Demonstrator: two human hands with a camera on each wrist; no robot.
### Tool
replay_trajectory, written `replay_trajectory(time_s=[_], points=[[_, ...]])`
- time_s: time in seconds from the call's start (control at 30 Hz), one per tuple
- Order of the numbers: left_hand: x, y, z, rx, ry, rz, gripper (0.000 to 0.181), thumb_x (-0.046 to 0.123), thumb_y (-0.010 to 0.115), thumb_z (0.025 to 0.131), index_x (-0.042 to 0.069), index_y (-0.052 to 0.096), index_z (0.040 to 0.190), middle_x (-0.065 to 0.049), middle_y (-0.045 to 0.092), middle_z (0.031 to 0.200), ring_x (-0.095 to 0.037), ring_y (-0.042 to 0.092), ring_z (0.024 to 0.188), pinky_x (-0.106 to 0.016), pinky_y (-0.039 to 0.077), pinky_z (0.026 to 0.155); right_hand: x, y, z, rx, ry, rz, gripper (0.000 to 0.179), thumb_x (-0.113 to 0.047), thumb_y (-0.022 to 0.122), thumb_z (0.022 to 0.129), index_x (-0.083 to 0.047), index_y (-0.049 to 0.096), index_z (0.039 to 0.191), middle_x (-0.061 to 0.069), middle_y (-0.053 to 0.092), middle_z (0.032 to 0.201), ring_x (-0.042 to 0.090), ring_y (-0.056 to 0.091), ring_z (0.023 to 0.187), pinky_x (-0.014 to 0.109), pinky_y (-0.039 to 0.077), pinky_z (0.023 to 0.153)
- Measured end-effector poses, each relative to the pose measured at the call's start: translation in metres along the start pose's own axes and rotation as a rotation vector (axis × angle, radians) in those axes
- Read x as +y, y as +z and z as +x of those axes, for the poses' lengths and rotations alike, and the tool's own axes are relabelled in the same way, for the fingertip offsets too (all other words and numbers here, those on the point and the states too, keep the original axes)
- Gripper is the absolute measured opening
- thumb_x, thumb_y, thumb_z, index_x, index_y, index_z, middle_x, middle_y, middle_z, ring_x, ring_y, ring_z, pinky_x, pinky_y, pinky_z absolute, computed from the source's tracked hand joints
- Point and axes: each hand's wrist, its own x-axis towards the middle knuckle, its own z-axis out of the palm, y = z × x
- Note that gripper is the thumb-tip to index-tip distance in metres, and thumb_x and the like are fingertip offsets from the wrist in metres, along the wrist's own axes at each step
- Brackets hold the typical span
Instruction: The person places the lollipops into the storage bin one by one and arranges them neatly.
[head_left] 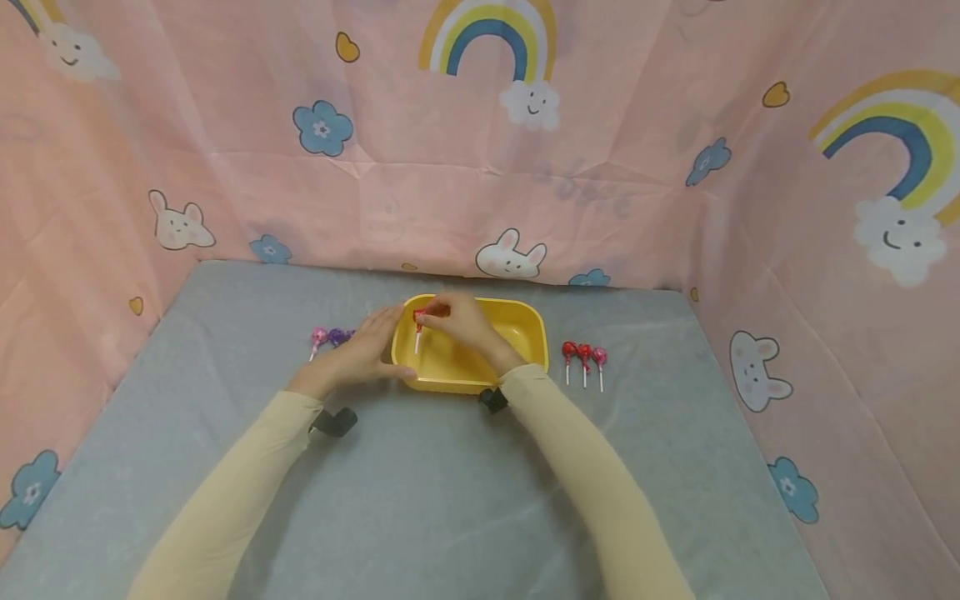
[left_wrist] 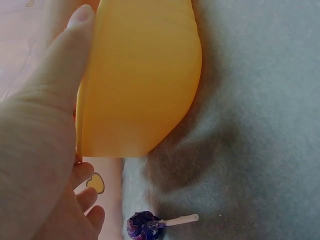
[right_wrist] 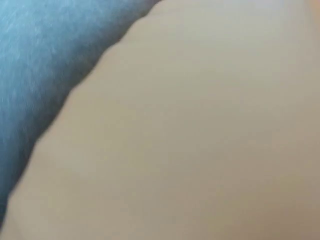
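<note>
A yellow plastic basin (head_left: 450,386) sits toward the back of the table. Over its left end, my right hand (head_left: 467,325) pinches a red-wrapped lollipop (head_left: 417,340) between thumb and fingertips, its white stick pointing down. My left hand (head_left: 356,354) rests against the basin's left side, fingers extended and thumb along the front rim. In the left wrist view, that thumb lies at the edge of the yellow wall (left_wrist: 145,75), and a purple lollipop (left_wrist: 143,226) lies beyond the basin. A sleeve (right_wrist: 175,135) fills most of the right wrist view, hiding the right hand there.
Left of the basin lie a pink lollipop (head_left: 319,336) and a purple one (head_left: 337,337), partly behind the left hand. To the right, two red lollipops (head_left: 584,357) and a pink one (head_left: 600,357) lie in a row. A pink patterned curtain (head_left: 420,200) surrounds the grey tabletop (head_left: 450,500).
</note>
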Motion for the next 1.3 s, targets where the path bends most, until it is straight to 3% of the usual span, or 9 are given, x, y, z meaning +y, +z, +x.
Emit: replay_trajectory(time_s=[0.37, 0.7, 1.3], points=[[-0.001, 0.001, 0.001, 0.002, 0.011, 0.000, 0.119, 0.056, 0.075, 0.081, 0.005, 0.000, 0.159, -0.017, 0.004, 0.168, -0.040, 0.000, 0.155, -0.061, 0.011, 0.124, 0.010, 0.022, 0.002, -0.003, 0.026, 0.055, 0.025, -0.030, 0.071, 0.092, -0.008, 0.073, 0.103, 0.006, 0.074, 0.103, 0.021, 0.066, 0.103, 0.034, 0.055, 0.099], [0.001, 0.000, 0.000, 0.011, 0.016, -0.008, 0.118, 0.053, 0.075, 0.081, 0.004, 0.001, 0.159, -0.018, 0.005, 0.168, -0.040, 0.001, 0.155, -0.060, 0.011, 0.125, 0.015, 0.030, 0.004, 0.008, 0.064, 0.082, 0.026, -0.031, 0.070, 0.092, -0.008, 0.073, 0.104, 0.005, 0.073, 0.104, 0.020, 0.064, 0.102, 0.035, 0.054, 0.101], [0.001, 0.000, 0.001, 0.013, 0.010, -0.021, 0.118, 0.052, 0.076, 0.081, 0.007, 0.000, 0.159, -0.017, 0.005, 0.168, -0.038, 0.000, 0.156, -0.059, 0.010, 0.125, 0.017, 0.036, 0.002, 0.014, -0.010, -0.115, 0.025, -0.033, 0.070, 0.092, -0.012, 0.074, 0.106, 0.002, 0.071, 0.102, 0.017, 0.061, 0.097, 0.032, 0.051, 0.097]])
